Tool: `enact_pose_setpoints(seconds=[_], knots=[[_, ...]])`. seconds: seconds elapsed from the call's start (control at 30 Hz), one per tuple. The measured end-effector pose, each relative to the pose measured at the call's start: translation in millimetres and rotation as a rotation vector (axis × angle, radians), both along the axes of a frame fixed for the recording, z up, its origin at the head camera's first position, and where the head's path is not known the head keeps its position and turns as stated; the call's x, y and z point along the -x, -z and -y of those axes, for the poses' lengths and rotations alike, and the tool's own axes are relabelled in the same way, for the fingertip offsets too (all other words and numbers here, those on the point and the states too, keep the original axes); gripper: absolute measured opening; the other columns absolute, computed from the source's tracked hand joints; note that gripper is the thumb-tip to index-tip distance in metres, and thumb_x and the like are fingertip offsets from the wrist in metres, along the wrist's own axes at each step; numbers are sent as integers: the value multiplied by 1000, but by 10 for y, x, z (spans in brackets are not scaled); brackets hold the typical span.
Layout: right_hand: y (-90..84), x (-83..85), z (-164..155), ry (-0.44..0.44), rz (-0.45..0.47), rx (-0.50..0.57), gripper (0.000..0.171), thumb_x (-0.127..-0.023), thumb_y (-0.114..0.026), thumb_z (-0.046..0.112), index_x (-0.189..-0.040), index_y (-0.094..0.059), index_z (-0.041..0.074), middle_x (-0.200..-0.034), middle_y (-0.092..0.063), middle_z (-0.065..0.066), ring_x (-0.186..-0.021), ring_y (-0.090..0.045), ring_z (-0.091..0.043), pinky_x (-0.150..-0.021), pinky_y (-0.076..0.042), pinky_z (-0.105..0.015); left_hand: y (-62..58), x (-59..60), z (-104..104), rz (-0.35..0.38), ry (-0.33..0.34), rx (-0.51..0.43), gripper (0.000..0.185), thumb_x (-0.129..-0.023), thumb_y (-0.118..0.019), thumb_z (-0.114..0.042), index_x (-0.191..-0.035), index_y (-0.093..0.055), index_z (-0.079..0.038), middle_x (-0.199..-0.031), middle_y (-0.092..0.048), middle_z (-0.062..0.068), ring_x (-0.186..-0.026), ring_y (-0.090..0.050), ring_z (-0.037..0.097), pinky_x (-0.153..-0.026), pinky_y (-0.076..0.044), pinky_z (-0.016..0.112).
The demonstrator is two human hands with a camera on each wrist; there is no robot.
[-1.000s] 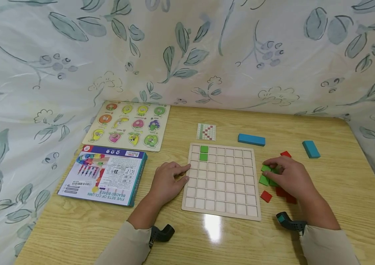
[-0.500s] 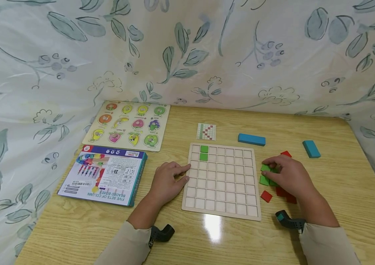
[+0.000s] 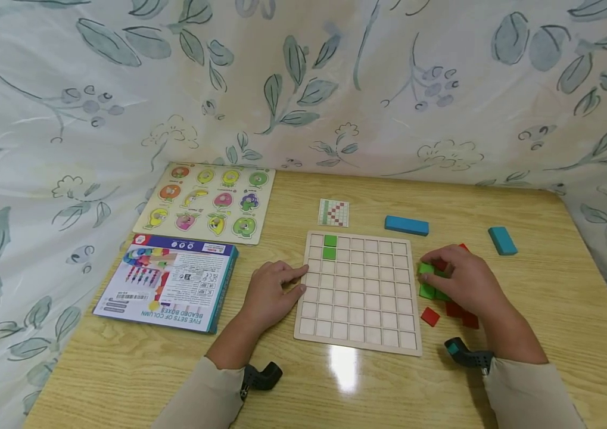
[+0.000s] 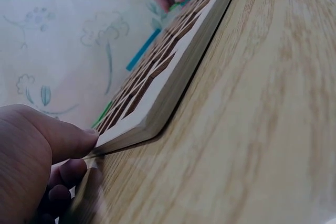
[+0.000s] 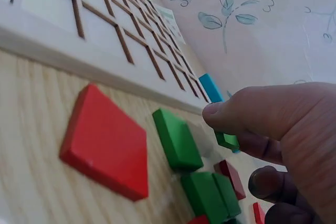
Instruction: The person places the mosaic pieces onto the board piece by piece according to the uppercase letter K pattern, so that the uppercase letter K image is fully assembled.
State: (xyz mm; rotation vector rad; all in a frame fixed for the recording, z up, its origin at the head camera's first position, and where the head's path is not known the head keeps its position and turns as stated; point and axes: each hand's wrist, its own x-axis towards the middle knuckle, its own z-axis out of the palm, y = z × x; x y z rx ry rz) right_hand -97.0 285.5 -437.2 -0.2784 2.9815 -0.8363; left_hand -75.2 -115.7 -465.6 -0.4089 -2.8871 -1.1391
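Note:
A pale wooden grid board [image 3: 354, 346] lies mid-table, with two green tiles [image 3: 330, 241] in its second column at the far end. My left hand [image 3: 273, 296] rests at the board's left edge, index finger and thumb touching it; the left wrist view shows a digit against the board's side [image 4: 168, 100]. Right of the board, my right hand [image 3: 461, 280] pinches a green tile [image 5: 227, 140] between thumb and fingers, just above a pile. Below it lie more green tiles [image 5: 177, 140] and several red tiles [image 5: 107, 142], some partly hidden by the hand.
A small pattern card [image 3: 333, 213] lies beyond the board. Two blue blocks stand at the back right, one long [image 3: 407, 226], one shorter [image 3: 503, 241]. On the left are a boxed toy [image 3: 166, 283] and a fruit puzzle board [image 3: 206, 202]. A leaf-patterned curtain [image 3: 303, 83] borders the table's far side.
My right hand has shifted slightly up and left, with the green tile now between its fingers; more red shows behind it. My left hand stays in place.

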Motion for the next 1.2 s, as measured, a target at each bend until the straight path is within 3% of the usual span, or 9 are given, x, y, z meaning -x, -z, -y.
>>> enact_pose_setpoints(seconds=[0.23,0.47,0.63,0.83,1.2], knots=[[-72,25,115,-31,-1,54,32,-91,-87,19,-121,-77,11,-118,-69,-11,-94,-60,-27,-78,-51,-41,-6,1,4,1,0,-5,39,-95,-81,-21,-134,-78,-21,-96,-68,-6,-88,-53,15,-82,-39,40],[-67,79,235,-59,3,75,33,-91,-87,16,-122,-77,12,-117,-69,-10,-84,-56,-24,-66,-48,-35,-6,0,1,3,-8,-18,38,-95,-81,-20,-133,-78,-21,-94,-68,-6,-88,-53,15,-82,-39,39],[-49,115,337,-59,25,86,33,-91,-87,17,-122,-78,13,-121,-69,-11,-86,-56,-26,-68,-49,-37,-7,0,2,2,-9,-16,38,-95,-81,-21,-133,-78,-21,-93,-66,-8,-88,-53,15,-82,-39,39],[-45,155,464,-89,27,105,32,-91,-86,16,-122,-77,14,-113,-67,-8,-77,-53,-22,-62,-45,-34,7,6,6,-14,-7,-11,38,-95,-81,-20,-133,-79,-20,-89,-63,-10,-89,-53,15,-82,-40,41],[-37,213,765,-125,68,159,30,-91,-86,16,-120,-78,17,-115,-67,-2,-82,-54,-23,-68,-47,-36,17,18,2,-24,7,-24,36,-94,-80,-19,-130,-78,-18,-88,-60,-11,-90,-53,17,-85,-39,42]])
